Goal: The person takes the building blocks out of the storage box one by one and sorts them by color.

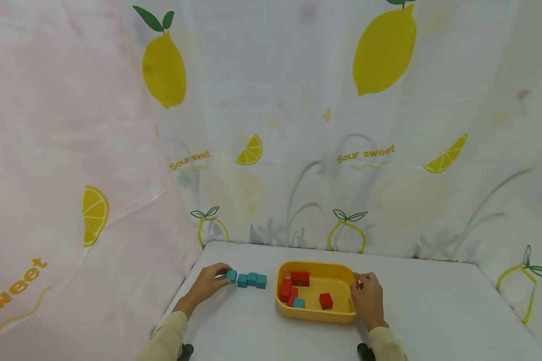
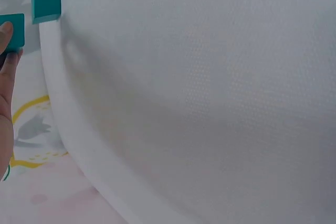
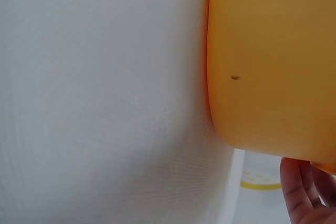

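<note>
My left hand (image 1: 208,283) pinches a teal cube (image 1: 231,276) between thumb and fingers, at the left end of a short row of teal cubes (image 1: 252,279) on the table. In the left wrist view, the held cube (image 2: 16,32) appears at the left edge, apart from two others (image 2: 46,4). My right hand (image 1: 369,298) grips the right rim of a yellow tray (image 1: 316,315). Inside the tray are several red blocks (image 1: 326,301) and one teal cube (image 1: 298,303). In the right wrist view, my fingers (image 3: 295,190) touch the tray's outer wall (image 3: 273,72).
A white cloth covers the table (image 1: 235,331). Lemon-patterned curtains (image 1: 271,125) hang behind and to the left of it. Its back edge meets the curtain just beyond the cubes and tray.
</note>
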A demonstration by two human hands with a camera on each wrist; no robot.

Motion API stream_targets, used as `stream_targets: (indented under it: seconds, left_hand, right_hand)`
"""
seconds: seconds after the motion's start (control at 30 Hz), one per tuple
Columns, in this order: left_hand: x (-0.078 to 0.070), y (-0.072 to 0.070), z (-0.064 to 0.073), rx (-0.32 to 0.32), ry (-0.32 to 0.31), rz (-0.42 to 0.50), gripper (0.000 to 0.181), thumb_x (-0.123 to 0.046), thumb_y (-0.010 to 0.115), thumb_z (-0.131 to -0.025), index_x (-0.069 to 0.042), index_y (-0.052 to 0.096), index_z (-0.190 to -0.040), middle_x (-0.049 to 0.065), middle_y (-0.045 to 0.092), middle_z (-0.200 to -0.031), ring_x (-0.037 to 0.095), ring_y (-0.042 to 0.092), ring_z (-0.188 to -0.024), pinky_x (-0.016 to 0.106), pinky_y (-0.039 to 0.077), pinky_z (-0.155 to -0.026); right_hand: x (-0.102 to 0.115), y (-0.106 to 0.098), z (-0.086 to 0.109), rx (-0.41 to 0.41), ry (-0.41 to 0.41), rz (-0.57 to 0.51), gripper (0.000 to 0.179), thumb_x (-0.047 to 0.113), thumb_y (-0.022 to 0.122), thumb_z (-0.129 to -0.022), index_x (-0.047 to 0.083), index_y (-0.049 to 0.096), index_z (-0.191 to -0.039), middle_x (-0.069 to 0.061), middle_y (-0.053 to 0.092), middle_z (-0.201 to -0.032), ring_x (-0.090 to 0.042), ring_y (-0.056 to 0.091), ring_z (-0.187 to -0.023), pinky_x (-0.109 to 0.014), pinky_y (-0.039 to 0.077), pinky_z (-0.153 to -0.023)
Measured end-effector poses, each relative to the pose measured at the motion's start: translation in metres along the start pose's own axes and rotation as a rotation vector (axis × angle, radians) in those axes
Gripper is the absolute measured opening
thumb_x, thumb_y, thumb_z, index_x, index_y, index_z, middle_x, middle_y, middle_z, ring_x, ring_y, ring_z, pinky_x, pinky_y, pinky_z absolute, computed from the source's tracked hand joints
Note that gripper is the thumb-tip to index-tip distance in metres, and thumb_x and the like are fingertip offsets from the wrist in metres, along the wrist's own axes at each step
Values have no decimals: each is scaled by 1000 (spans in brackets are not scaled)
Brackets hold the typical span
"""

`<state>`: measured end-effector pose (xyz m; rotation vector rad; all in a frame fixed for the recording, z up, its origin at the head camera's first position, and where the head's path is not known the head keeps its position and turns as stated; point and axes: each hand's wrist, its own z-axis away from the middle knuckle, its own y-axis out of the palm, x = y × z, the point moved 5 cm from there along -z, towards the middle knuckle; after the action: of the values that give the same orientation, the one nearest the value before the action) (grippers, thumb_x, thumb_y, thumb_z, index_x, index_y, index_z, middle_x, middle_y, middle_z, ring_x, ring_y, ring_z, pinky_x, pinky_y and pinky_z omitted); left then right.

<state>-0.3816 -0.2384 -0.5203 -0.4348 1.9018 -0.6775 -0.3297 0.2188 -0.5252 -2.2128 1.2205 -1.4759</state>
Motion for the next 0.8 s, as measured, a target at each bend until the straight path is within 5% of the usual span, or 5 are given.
stream_targets:
  seconds: [0.23, 0.57, 0.8]
  left_hand:
    - [7, 6, 1, 9, 34, 12, 28, -3, 76, -82, -1, 66, -108, 9, 68, -104, 30, 66, -101, 38, 55, -86]
    - [12, 9, 3, 22, -36, -9, 28, 1, 75, -82, -2, 66, -109, 7, 67, -106, 27, 65, -103, 33, 54, -87]
    - [11, 11, 0, 29, -11, -25, 26, 0, 73, -84, -3, 66, -109, 7, 68, -107, 29, 65, -103, 36, 55, -87]
  right_hand:
    - [-2, 0, -1, -12, 13, -2, 27, -4, 64, -83, -8, 70, -109, -12, 55, -90, -23, 51, -76, -34, 51, -66]
    - [-3, 2, 0, -12, 13, 3, 27, -4, 65, -83, -8, 70, -108, -12, 55, -89, -22, 51, -75, -31, 51, -66]
    - [-3, 3, 0, 13, 27, -3, 28, -3, 64, -84, -9, 69, -111, -12, 54, -91, -23, 51, -76, -33, 52, -68]
